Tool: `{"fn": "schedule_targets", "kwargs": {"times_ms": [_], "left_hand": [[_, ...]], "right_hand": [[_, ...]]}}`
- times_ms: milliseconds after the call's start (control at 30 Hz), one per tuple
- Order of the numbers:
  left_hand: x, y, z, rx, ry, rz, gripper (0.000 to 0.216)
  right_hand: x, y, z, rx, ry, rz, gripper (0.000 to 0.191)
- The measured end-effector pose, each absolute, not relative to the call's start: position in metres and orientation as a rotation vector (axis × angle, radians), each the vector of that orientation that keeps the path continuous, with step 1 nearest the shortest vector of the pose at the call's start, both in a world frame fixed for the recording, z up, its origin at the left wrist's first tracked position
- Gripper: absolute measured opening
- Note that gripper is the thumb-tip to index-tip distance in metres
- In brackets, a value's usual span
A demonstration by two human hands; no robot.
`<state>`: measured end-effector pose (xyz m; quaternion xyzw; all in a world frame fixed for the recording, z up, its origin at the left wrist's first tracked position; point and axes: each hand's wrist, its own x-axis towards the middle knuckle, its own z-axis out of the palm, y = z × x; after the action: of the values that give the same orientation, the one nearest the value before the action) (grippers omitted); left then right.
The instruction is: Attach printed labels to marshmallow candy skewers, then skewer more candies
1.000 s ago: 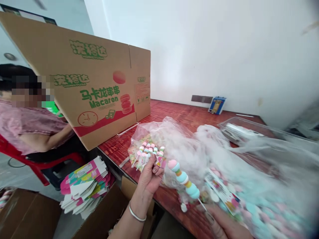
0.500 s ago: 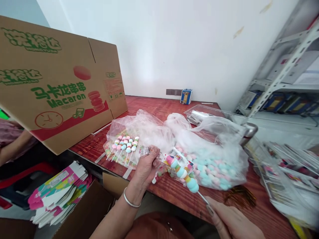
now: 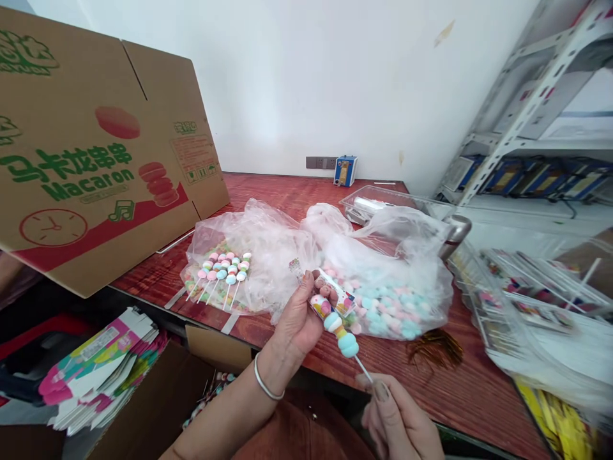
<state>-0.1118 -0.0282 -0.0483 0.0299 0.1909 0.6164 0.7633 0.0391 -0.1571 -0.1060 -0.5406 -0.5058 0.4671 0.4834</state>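
Note:
My left hand (image 3: 301, 316) pinches a small printed clear wrapper (image 3: 338, 297) over the red wooden table's front edge. My right hand (image 3: 395, 418) pinches the white stick of a pastel macaron candy skewer (image 3: 335, 326), whose top end sits inside that wrapper. A silver bangle circles my left wrist. Behind the hands lies a clear plastic bag (image 3: 393, 287) full of pink and blue candy. To the left, several finished skewers (image 3: 223, 271) lie in a row on another plastic bag (image 3: 258, 249).
A large brown "Macaron" carton (image 3: 96, 153) leans over the table's left end. Folded colourful paper boxes (image 3: 96, 364) are stacked below it beside an open brown box (image 3: 158, 409). A clear tray (image 3: 378, 201), blue device (image 3: 345, 170), printed packaging sheets (image 3: 527, 300) and metal shelving (image 3: 527, 128) stand right.
The view swung right, away from the seated person. The bunch of skewers left my left hand and lies on the bag. The skewer's top has slid into the wrapper my left hand holds.

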Motion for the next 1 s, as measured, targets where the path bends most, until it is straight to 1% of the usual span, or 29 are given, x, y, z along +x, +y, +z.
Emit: {"fn": "schedule_targets", "kwargs": {"times_ms": [67, 133, 200, 267, 300, 367, 433, 500, 567, 633, 700, 733, 767, 833, 1000], "left_hand": [[-0.106, -0.027, -0.048, 0.047, 0.435, 1.324, 0.011], [-0.102, -0.026, -0.048, 0.075, 0.456, 1.315, 0.012], [-0.099, -0.026, -0.05, 0.102, 0.472, 1.314, 0.013], [-0.097, -0.025, -0.052, 0.107, 0.499, 1.306, 0.014], [-0.096, -0.025, -0.053, 0.107, 0.51, 1.303, 0.014], [-0.095, -0.024, -0.054, 0.114, 0.528, 1.291, 0.014], [-0.093, -0.025, -0.055, 0.12, 0.532, 1.269, 0.015], [-0.09, -0.026, -0.054, 0.117, 0.529, 1.238, 0.018], [-0.088, -0.028, -0.054, 0.111, 0.527, 1.21, 0.023], [-0.084, -0.03, -0.054, 0.116, 0.517, 1.209, 0.027], [-0.081, -0.031, -0.054, 0.13, 0.509, 1.213, 0.029], [-0.08, -0.032, -0.054, 0.144, 0.507, 1.211, 0.03], [-0.078, -0.033, -0.055, 0.163, 0.505, 1.207, 0.03], [-0.073, -0.036, -0.057, 0.213, 0.495, 1.198, 0.032], [-0.058, -0.053, -0.069, 0.307, 0.511, 1.145, 0.035]], "right_hand": [[0.027, -0.158, -0.111, -1.241, -1.067, 1.281, 0.047], [0.024, -0.158, -0.115, -1.262, -1.084, 1.229, 0.044], [0.027, -0.158, -0.119, -1.356, -1.271, 0.949, 0.033], [0.035, -0.156, -0.122, -1.383, -1.536, 0.516, 0.021], [0.04, -0.154, -0.123, -1.352, -1.665, 0.299, 0.018], [0.047, -0.15, -0.124, -1.249, -1.839, -0.058, 0.018], [0.05, -0.146, -0.123, -1.171, -1.912, -0.267, 0.021], [0.05, -0.143, -0.121, -1.151, -1.91, -0.346, 0.02], [0.046, -0.143, -0.118, -1.198, -1.855, -0.268, 0.015], [0.041, -0.146, -0.114, -1.315, -1.759, 0.057, 0.009], [0.035, -0.149, -0.111, -1.415, -1.595, 0.515, 0.019], [0.032, -0.15, -0.11, -1.436, -1.501, 0.71, 0.025], [0.029, -0.15, -0.109, -1.436, -1.417, 0.838, 0.029], [0.024, -0.147, -0.108, -1.425, -1.326, 0.897, 0.033], [0.02, -0.125, -0.106, -1.424, -1.364, 0.615, 0.028]]}}
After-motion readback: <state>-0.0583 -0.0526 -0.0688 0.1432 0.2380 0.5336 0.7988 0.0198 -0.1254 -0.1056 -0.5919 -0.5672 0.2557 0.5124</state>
